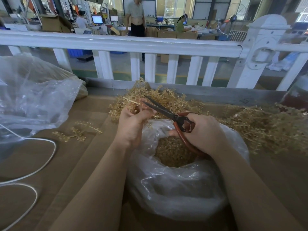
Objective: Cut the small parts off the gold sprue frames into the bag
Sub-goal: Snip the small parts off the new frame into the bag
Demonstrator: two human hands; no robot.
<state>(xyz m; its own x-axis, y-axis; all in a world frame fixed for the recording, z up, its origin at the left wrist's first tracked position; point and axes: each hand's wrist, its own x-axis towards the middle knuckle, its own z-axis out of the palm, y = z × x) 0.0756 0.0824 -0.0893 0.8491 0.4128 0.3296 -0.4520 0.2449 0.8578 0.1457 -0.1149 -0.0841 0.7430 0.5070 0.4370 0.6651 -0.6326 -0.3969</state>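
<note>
Above the open bag (pixel 180 189) of cut parts, the left hand (pixel 133 124) pinches a gold sprue frame (pixel 131 104) while the right hand (pixel 202 132) grips red-handled scissors (pixel 166 112) (blades parted, tips just beside the frame).

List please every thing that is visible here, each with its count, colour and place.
sprue frame: one, gold, held above the bag
scissors: one, dark blades, red-brown handles, blades parted at the frame
bag: one, clear plastic, centre, open, gold parts inside
frame pile: too many to count, gold, behind and right of the bag
loose frames: a few, gold, on the table at left
big bag: one, clear plastic, far left
cord: one, white, left foreground
table: one, brown
fence: one, white, behind the table
left hand: holds the sprue frame
right hand: grips the scissors
</note>
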